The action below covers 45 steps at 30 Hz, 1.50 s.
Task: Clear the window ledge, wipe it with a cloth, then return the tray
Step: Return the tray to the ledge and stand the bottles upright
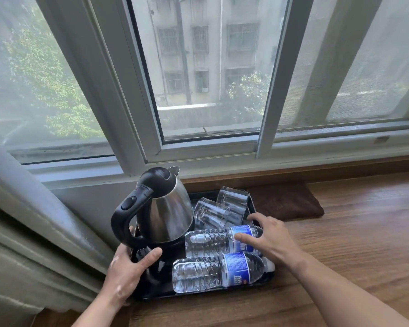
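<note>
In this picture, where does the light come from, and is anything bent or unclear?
Head view: daylight enters through the window; its frames bow outward from wide-angle distortion; the side panes look hazy; bright glare sits on the steel kettle; the glasses and bottles stay sharp.

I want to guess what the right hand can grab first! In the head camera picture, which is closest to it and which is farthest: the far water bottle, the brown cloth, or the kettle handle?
From the right hand:
1. Far water bottle, lying on the tray, under its fingers.
2. Brown cloth, folded on the ledge behind the hand.
3. Kettle handle, across the tray on the left side.
</note>
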Available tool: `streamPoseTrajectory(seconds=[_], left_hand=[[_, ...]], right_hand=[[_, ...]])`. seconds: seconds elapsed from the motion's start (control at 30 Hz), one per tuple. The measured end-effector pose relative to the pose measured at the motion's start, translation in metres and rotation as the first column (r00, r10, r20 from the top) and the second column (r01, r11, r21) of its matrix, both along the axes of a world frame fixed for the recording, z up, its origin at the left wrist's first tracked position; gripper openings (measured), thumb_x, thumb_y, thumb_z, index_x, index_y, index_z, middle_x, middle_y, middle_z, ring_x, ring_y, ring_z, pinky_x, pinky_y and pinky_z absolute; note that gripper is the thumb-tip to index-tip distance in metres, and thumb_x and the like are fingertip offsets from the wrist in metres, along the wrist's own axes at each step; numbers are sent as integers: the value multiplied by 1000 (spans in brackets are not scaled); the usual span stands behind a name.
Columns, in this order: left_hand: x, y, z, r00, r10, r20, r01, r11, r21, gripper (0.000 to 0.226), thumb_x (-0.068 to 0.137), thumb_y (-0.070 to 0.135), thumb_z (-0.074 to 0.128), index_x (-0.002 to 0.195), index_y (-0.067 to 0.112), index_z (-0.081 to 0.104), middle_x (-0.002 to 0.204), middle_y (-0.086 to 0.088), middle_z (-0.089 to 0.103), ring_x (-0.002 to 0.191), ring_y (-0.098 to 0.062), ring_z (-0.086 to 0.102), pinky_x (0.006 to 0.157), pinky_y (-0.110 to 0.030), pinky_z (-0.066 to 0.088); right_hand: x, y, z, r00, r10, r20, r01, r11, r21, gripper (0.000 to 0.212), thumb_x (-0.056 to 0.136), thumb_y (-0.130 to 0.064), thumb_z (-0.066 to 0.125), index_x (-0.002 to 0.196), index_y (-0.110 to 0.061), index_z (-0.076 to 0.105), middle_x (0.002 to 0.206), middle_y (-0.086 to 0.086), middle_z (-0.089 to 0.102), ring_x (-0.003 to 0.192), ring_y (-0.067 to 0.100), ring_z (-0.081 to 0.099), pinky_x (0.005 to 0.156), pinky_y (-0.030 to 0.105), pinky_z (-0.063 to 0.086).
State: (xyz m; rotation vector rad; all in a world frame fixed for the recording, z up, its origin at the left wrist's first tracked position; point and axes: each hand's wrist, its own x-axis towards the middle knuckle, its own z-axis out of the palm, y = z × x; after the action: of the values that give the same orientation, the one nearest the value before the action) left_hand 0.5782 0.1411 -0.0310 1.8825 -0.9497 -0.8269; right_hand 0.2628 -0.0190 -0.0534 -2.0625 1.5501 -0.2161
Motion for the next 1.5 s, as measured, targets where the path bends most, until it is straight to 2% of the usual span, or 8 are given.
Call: streamPoseTrajectory(seconds=[0.13, 0.23, 0.33, 0.5, 0.57, 0.77, 0.97, 1.5], left_hand=[[0, 23, 13, 986, 91, 137, -110, 984, 137, 99, 37, 86, 75, 124, 42, 57, 120, 9, 64, 111, -15, 63, 99, -38, 47], [-23, 41, 33, 939, 139, 315, -187, 974, 126, 55, 53, 61, 80, 97, 35, 60, 99, 3, 70, 83, -8, 62, 82, -26, 48], [-59, 22, 59, 874, -96, 476, 79, 995, 55, 36, 72, 29, 88, 94, 41, 62, 90, 15, 67, 88, -4, 61, 75, -9, 44], [-90, -93, 79, 492, -426, 759, 458, 868, 190, 43, 95, 11, 58, 137, 16, 50, 130, 3, 57, 121, -14, 51, 109, -24, 41], [-98, -133, 80, 325, -545, 773, 440, 811, 386, 40, 93, -2, 45, 130, 11, 48, 126, -7, 56, 117, -25, 49, 99, -39, 48], [-118, -185, 66, -71, -722, 688, 258, 653, 712, 24, 101, 13, 45, 124, 13, 52, 125, -9, 61, 117, -29, 50, 96, -41, 39], [-120, -199, 51, -100, -836, 539, 150, 523, 839, 35, 92, 16, 66, 125, 17, 58, 123, -6, 64, 123, -26, 48, 102, -48, 29], [-113, -196, 71, -211, -789, 577, 212, 539, 815, 76, 72, 53, 82, 132, 19, 52, 121, -3, 55, 115, -24, 51, 102, -46, 29]], right_hand=[[-16, -7, 15, 994, -42, 96, 46, 998, -41, 93, 61, -102, 39, 124, -35, 55, 101, -7, 63, 97, 13, 63, 85, 36, 52], [-31, -23, 29, 993, -55, 109, 71, 986, -154, 75, 70, -88, 53, 121, -34, 58, 100, -11, 64, 86, 7, 63, 80, 37, 56], [-34, -50, 50, 994, 16, 105, 3, 983, -183, 65, 77, -62, 73, 130, -29, 57, 108, -10, 66, 91, 6, 63, 86, 33, 55], [-1, -89, 78, 975, 221, -33, -223, 966, -133, 82, 76, -56, 79, 144, -21, 49, 132, -1, 64, 119, 17, 59, 103, 35, 47], [15, -94, 78, 953, 287, -101, -297, 949, -102, 85, 76, -55, 79, 146, -19, 48, 138, 0, 61, 125, 18, 56, 106, 35, 45], [49, -103, 54, 891, 368, -267, -397, 916, -62, 70, 75, -47, 78, 134, -16, 55, 131, 4, 64, 118, 25, 58, 96, 42, 53], [68, -109, 39, 846, 386, -367, -429, 902, -41, 51, 75, -40, 79, 114, -18, 57, 111, 6, 64, 100, 27, 61, 80, 42, 56], [50, -110, 37, 933, 310, -184, -333, 937, -110, 78, 64, -50, 82, 129, -20, 50, 117, 2, 66, 103, 24, 62, 84, 41, 55]])
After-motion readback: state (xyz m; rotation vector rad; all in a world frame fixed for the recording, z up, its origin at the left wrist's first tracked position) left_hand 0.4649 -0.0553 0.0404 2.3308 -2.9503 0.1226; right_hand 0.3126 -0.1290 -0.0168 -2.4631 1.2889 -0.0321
